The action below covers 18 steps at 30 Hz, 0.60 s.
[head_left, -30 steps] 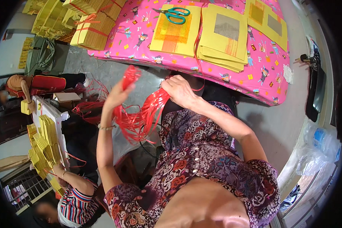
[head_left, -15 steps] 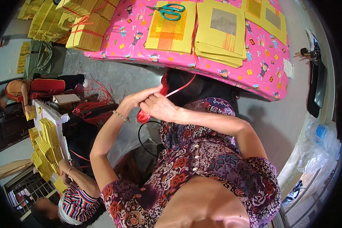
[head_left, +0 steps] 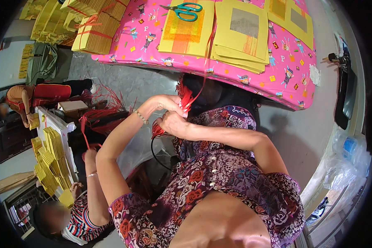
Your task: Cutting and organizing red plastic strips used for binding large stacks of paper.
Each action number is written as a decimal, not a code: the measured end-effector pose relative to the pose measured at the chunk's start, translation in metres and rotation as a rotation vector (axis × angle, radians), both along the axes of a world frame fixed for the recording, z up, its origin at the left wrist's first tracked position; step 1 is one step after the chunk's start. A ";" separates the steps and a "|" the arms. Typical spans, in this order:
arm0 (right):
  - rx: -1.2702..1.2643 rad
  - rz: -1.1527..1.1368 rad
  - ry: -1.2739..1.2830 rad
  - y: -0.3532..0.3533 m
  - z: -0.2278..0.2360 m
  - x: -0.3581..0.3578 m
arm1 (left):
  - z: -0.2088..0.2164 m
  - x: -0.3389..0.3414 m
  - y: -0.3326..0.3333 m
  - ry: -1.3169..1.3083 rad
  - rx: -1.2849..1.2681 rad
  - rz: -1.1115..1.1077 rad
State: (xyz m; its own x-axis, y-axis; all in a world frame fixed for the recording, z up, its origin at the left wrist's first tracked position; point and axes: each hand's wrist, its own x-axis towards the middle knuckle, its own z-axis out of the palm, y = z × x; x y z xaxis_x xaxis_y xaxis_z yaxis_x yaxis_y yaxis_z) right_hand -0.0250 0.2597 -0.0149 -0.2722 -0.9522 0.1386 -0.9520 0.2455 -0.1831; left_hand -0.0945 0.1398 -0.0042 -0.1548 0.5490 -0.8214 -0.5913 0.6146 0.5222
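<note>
My left hand (head_left: 168, 103), with a beaded bracelet at its wrist, is closed on a bundle of thin red plastic strips (head_left: 187, 96) below the table edge. Just under it, my right hand (head_left: 174, 125) is closed around the lower part of the same bundle, whose red ends stick out at its left side. One strip rises from the bundle over the table edge, between two stacks of yellow paper. The left stack (head_left: 169, 39) bears an orange-gold patch; the right stack (head_left: 221, 41) has a silver one.
Green-handled scissors (head_left: 188, 11) lie on the left stack. The pink-covered table (head_left: 289, 89) also holds tied yellow bundles (head_left: 94, 39). At left, a co-worker in a striped top (head_left: 84, 215) and another person (head_left: 18, 95) are beside a table with yellow stacks (head_left: 53, 153).
My hands have shifted; the left is now above the right, and more of the red bundle shows. The loose strip has swung steeper. The striped-top co-worker's arm has risen with a red strip.
</note>
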 end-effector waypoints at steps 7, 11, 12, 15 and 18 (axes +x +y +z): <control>-0.115 0.065 0.032 0.003 0.025 0.013 | -0.011 -0.006 0.004 -0.284 0.219 0.664; -0.166 0.123 -0.044 -0.001 0.036 0.047 | -0.029 -0.024 0.005 -0.289 0.182 0.737; -0.196 0.124 -0.075 -0.002 0.038 0.056 | -0.032 -0.032 0.007 -0.290 0.159 0.772; -0.235 0.141 -0.039 -0.005 0.032 0.072 | -0.039 -0.049 0.013 -0.283 0.106 0.879; -0.171 0.175 -0.163 -0.004 0.041 0.062 | -0.047 -0.053 0.005 -0.339 0.131 0.904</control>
State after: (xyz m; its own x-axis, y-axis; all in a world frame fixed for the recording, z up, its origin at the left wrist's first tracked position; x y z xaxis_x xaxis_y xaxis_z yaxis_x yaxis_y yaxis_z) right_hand 0.0365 0.2561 0.0256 -0.1376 -0.9533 0.2688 -0.9318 0.0326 -0.3614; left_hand -0.1479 0.1449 -0.0512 -0.3294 0.4292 -0.8410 -0.9429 -0.1955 0.2696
